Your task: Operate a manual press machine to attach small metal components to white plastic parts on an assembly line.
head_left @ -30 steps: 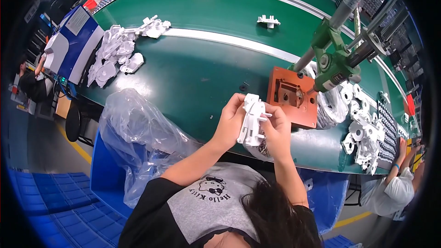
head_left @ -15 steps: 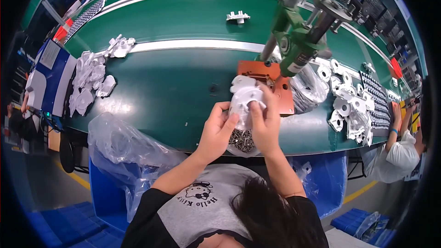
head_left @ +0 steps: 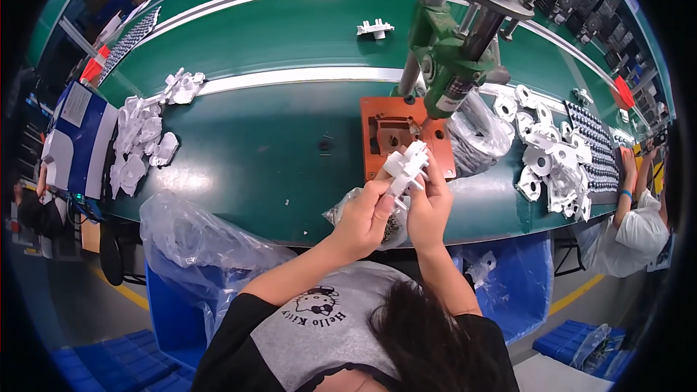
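Between both hands I hold a white plastic part (head_left: 406, 168) with short pegs, tilted up on edge. My left hand (head_left: 364, 216) grips its left side, thumb and fingers closed on it. My right hand (head_left: 430, 207) pinches the other side. Just beyond them is an orange fixture block (head_left: 372, 152) with a recess, under the head of a green press (head_left: 449, 72). A clear bag of small metal screws (head_left: 396, 231) lies below my hands, partly hidden by them.
White plastic parts are heaped at the left (head_left: 138, 131) and at the right (head_left: 555, 163). One white part (head_left: 375, 28) rests on the green belt (head_left: 290, 36) behind. Plastic film (head_left: 196, 225) drapes over a blue bin (head_left: 170, 305). A co-worker's arm (head_left: 626, 189) is at far right.
The white part has been turned from lying face-up to standing on edge, and both hands have shifted slightly. The orange fixture's recess is now uncovered. The whole view has shifted a little.
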